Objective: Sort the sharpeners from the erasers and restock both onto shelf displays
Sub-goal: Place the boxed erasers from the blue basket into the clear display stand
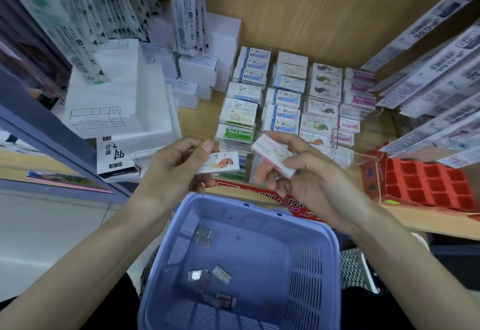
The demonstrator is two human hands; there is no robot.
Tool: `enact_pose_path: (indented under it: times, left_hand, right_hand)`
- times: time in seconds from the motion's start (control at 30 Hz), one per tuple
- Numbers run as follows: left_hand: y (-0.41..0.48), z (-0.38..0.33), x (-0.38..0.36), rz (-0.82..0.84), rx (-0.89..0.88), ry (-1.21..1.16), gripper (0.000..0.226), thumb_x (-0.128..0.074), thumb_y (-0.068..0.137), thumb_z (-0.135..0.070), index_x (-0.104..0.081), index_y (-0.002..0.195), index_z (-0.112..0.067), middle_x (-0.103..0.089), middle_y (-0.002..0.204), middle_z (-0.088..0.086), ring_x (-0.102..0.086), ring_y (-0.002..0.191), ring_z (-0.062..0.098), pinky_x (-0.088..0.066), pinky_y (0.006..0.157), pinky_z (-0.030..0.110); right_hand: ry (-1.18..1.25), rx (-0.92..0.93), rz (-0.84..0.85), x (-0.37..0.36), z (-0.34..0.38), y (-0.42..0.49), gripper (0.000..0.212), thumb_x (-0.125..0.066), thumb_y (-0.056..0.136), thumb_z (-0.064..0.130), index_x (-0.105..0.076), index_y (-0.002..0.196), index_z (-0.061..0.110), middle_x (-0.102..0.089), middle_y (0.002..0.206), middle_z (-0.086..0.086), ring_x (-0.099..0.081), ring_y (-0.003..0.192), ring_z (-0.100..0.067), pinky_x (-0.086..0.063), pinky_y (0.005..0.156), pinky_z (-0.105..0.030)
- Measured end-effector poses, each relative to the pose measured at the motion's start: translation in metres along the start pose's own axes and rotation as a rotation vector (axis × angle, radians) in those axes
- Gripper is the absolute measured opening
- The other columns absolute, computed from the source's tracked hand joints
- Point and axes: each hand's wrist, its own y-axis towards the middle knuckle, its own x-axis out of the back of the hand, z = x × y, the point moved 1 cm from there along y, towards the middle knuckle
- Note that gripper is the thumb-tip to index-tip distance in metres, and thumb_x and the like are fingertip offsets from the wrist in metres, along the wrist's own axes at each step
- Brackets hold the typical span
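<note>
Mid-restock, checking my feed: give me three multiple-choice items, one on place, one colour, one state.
1. Where is the red tray? A) on the floor B) on the shelf, right of the eraser display C) on a hook
2. What colour is the basket? A) green B) lavender C) red
3. What is the left hand doing? A) hanging empty B) pressing the basket C) holding a fish-print eraser
Key: B, it sits beside the display; B, its walls are lavender; C, thumb pinches the eraser.
</note>
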Motion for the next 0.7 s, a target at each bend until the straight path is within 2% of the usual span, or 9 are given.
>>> enact_pose_path:
  times: [0.07,0.17,0.3,0.33,0.4,0.47,0.5,0.63,0.7]
  left_hand:
    - [0.002,0.001,-0.007,0.024,0.012,0.000,0.016,-0.051,0.095,-0.018,-0.064,0.086,-0.015,-0.067,0.078,0.003,-0.061,0.049,0.010,-0.045,0.045,0.016]
    - [0.004,0.001,-0.017,0.047,0.016,0.030,0.021,-0.046,0.097,-0.014,-0.064,0.087,-0.019,-0.067,0.085,0.001,-0.062,0.052,0.010,-0.048,0.049,0.019]
    - [0.003,-0.001,-0.035,0.148,0.002,0.112,0.023,-0.042,0.099,-0.012,-0.062,0.092,-0.017,-0.059,0.092,0.003,-0.056,0.052,0.007,-0.046,0.045,0.018]
    - [0.002,-0.002,-0.039,0.179,0.005,0.104,0.022,-0.042,0.099,-0.011,-0.062,0.093,-0.016,-0.058,0.091,0.004,-0.056,0.052,0.007,-0.046,0.045,0.018]
    - [0.001,-0.003,-0.047,0.221,0.004,0.091,0.022,-0.042,0.099,-0.010,-0.063,0.094,-0.015,-0.059,0.088,0.003,-0.057,0.054,0.008,-0.048,0.048,0.019]
    - [0.002,-0.003,-0.053,0.241,0.005,0.096,0.021,-0.043,0.098,-0.010,-0.063,0.096,-0.016,-0.060,0.089,0.002,-0.061,0.057,0.009,-0.052,0.053,0.019]
    - [0.003,-0.003,-0.055,0.245,0.013,0.094,0.022,-0.043,0.098,-0.010,-0.063,0.097,-0.017,-0.061,0.090,0.003,-0.062,0.058,0.010,-0.053,0.055,0.020]
    - [0.008,0.000,-0.059,0.235,0.069,0.063,0.026,-0.039,0.100,-0.006,-0.062,0.100,-0.019,-0.064,0.095,0.006,-0.066,0.062,0.015,-0.055,0.057,0.023]
    - [0.010,0.000,-0.061,0.212,0.097,0.040,0.029,-0.037,0.099,-0.003,-0.062,0.098,-0.018,-0.063,0.097,0.008,-0.067,0.061,0.017,-0.055,0.056,0.024]
  right_hand:
    - [-0.042,0.061,-0.062,0.003,-0.001,-0.004,0.042,-0.048,0.084,0.005,-0.049,0.125,0.016,-0.070,0.091,-0.014,-0.052,0.069,-0.017,-0.039,0.058,-0.023]
    - [-0.367,0.187,-0.207,0.006,-0.001,-0.011,0.030,-0.049,0.093,-0.002,-0.050,0.114,0.019,-0.071,0.100,-0.004,-0.054,0.068,-0.014,-0.041,0.060,-0.023]
    - [-0.600,0.320,-0.272,0.005,0.000,-0.016,0.025,-0.055,0.093,0.005,-0.058,0.105,0.026,-0.066,0.094,0.013,-0.054,0.075,-0.002,-0.041,0.067,-0.015]
    - [-0.576,0.320,-0.287,0.004,-0.001,-0.017,0.024,-0.056,0.092,0.005,-0.061,0.103,0.026,-0.066,0.089,0.012,-0.055,0.075,-0.001,-0.043,0.067,-0.015]
    - [-0.331,0.247,-0.336,0.004,0.001,-0.017,0.022,-0.052,0.093,0.003,-0.066,0.100,0.019,-0.067,0.079,0.004,-0.057,0.069,-0.007,-0.045,0.061,-0.019]
    - [-0.024,0.134,-0.378,0.009,0.001,-0.017,0.021,-0.046,0.094,0.002,-0.066,0.100,0.007,-0.070,0.079,-0.007,-0.061,0.067,-0.016,-0.047,0.057,-0.023]
    - [0.044,0.100,-0.398,0.013,0.001,-0.018,0.021,-0.046,0.094,0.003,-0.065,0.102,0.004,-0.070,0.080,-0.013,-0.063,0.068,-0.019,-0.049,0.058,-0.025]
    - [0.027,0.041,-0.464,0.024,-0.002,-0.023,0.023,-0.052,0.091,0.006,-0.067,0.108,0.008,-0.072,0.095,-0.016,-0.067,0.091,-0.027,-0.048,0.066,-0.024]
    - [0.085,0.026,-0.481,0.028,-0.004,-0.026,0.030,-0.055,0.089,0.002,-0.066,0.112,0.016,-0.072,0.100,-0.015,-0.067,0.090,-0.024,-0.049,0.065,-0.022]
